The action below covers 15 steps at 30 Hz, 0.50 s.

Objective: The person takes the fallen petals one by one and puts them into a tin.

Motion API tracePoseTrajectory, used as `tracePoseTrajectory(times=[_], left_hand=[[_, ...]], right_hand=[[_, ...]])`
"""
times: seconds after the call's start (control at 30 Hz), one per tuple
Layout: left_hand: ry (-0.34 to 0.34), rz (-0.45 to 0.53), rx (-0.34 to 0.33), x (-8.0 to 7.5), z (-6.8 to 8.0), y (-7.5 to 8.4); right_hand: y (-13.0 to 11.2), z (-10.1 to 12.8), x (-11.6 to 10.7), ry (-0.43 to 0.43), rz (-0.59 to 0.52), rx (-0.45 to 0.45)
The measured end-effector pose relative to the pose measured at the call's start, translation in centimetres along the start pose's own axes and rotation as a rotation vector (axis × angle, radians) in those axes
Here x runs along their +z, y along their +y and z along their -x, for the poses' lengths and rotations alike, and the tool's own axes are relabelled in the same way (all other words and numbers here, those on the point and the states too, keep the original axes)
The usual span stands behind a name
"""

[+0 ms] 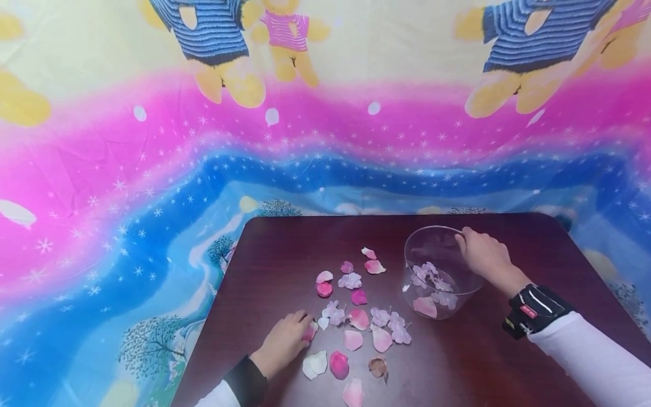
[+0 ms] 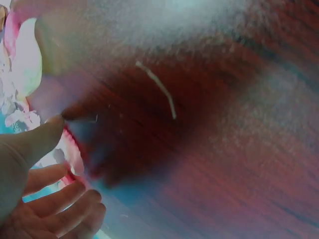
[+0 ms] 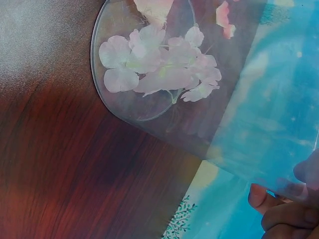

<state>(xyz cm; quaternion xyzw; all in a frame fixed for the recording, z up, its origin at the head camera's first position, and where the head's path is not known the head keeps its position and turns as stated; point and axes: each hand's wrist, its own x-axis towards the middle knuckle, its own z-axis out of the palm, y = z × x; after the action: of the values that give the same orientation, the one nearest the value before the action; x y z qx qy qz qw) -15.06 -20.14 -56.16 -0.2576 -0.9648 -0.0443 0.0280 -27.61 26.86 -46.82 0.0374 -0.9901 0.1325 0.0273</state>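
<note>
Pink and white petals lie scattered on our dark wooden surface.
Our left hand pinches a pink petal; our right hand grips the clear bowl by its rim.

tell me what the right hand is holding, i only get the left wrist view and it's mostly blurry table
Observer: The right hand grips the rim of a clear bowl on the table.
Operator: anything in the bowl
Observer: Yes, pale blossoms and a pink petal lie on its bottom.
Operator: and where's my left hand in all this
Observer: The left hand rests at the near left edge of loose petals scattered on the table, its fingers touching one pink petal.
</note>
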Motion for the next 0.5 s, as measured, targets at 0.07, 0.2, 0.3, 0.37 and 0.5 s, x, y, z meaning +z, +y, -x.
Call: tracePoseTrajectory(times=[0.07,0.2,0.3,0.37,0.5], left_hand=[[0.014,-0.004,0.012,0.0,0.02,0.11],[0.046,-0.029,0.033,0.18,0.05,0.23],[0.058,-0.04,0.027,0.42,0.07,0.34],[0.069,-0.043,0.021,0.6,0.07,0.43],[0.095,-0.057,0.018,0.87,0.07,0.62]], right_hand=[[-0.04,0.03,0.01,0.005,0.001,-0.001],[-0.05,0.13,0.04,0.003,-0.002,-0.003],[-0.07,0.19,0.05,-0.002,-0.005,-0.002],[-0.1,0.21,0.05,-0.002,-0.005,-0.001],[-0.2,0.2,-0.02,0.01,-0.003,0.0]])
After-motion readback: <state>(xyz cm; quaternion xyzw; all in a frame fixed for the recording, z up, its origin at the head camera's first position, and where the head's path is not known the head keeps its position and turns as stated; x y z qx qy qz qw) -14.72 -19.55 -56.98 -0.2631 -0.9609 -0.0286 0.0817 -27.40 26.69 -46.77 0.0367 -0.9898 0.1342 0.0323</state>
